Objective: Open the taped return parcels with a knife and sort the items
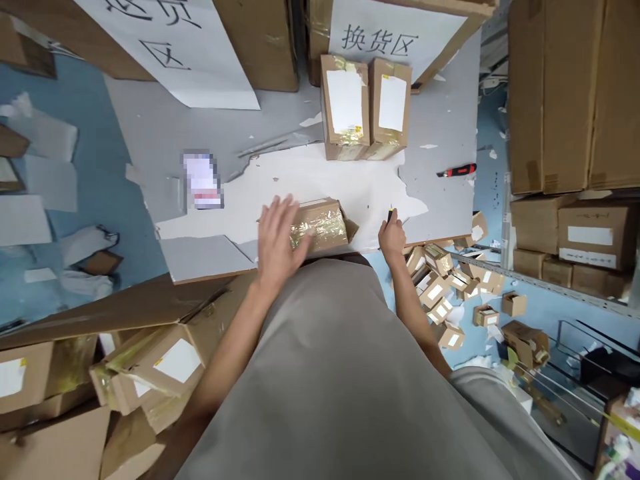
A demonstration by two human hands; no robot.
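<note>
A small cardboard box (323, 225) with shiny clear tape lies near the table's front edge, a flap sticking out at its right end. My left hand (280, 237) rests against its left end, fingers stretched out and thumb spread over the taped face. To the right of the box, my right hand (393, 235) is closed around a small slim tool (391, 214) with a dark body and a yellowish tip; most of it is hidden, so its kind is unclear. A red and black utility knife (457, 171) lies farther right on the table.
Two taped boxes, a left one (345, 107) and a right one (390, 110), stand behind. Large signed cartons (270, 47) line the table's back. A blurred phone-like item (202, 180) lies left. Boxes fill a big carton (100, 320) lower left; more boxes (440, 287) litter the floor right.
</note>
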